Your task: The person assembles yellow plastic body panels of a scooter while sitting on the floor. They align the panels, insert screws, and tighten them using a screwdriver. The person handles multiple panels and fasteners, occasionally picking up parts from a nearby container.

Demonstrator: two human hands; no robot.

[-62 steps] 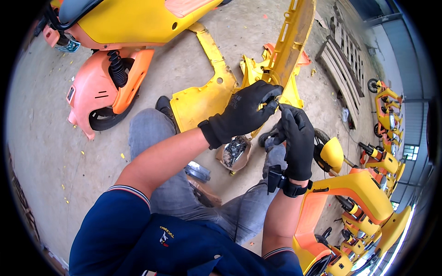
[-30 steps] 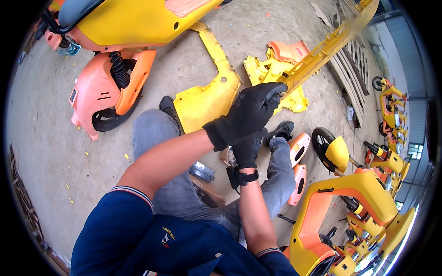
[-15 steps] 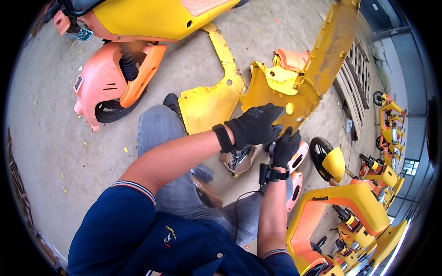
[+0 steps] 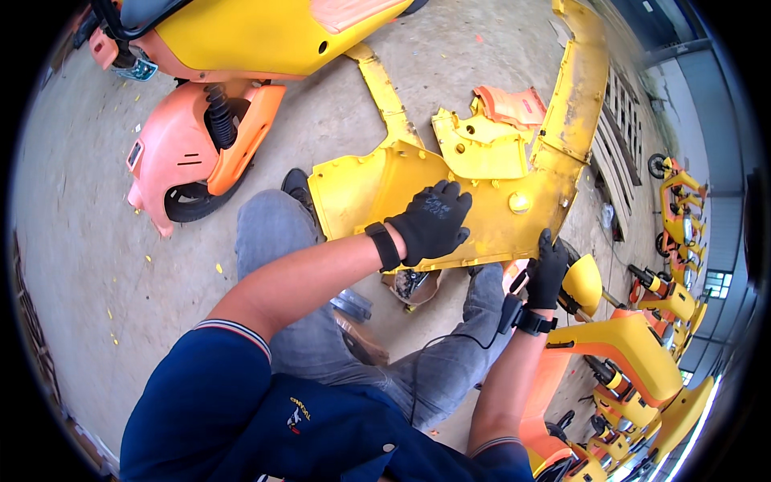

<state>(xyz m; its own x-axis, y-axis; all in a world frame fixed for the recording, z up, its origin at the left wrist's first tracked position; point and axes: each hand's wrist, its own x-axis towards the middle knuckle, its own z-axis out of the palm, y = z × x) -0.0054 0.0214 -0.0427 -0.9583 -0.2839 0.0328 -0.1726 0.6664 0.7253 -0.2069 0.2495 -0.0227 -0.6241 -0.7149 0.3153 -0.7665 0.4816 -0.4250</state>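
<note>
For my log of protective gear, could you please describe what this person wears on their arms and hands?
Both the left hand and the right hand wear black gloves with black wristbands. The navy short sleeves have striped cuffs, and the forearms are bare.

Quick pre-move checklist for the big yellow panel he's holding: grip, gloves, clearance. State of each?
1. Left hand on the yellow body panel: ok, gloved palm flat on its face near the lower edge.
2. Right hand on the panel: ok, fingers hooked over the lower right edge.
3. Gloves on both hands: ok, black gloves, bands at both wrists.
4. Panel free of the loose yellow pieces behind it: cannot tell, they overlap in view.
5. Cable from the right wrist across the lap: not ok, it hangs loose under the panel.
6. Clearance to the yellow scooter frame at right: cannot tell, it looks close.
</note>
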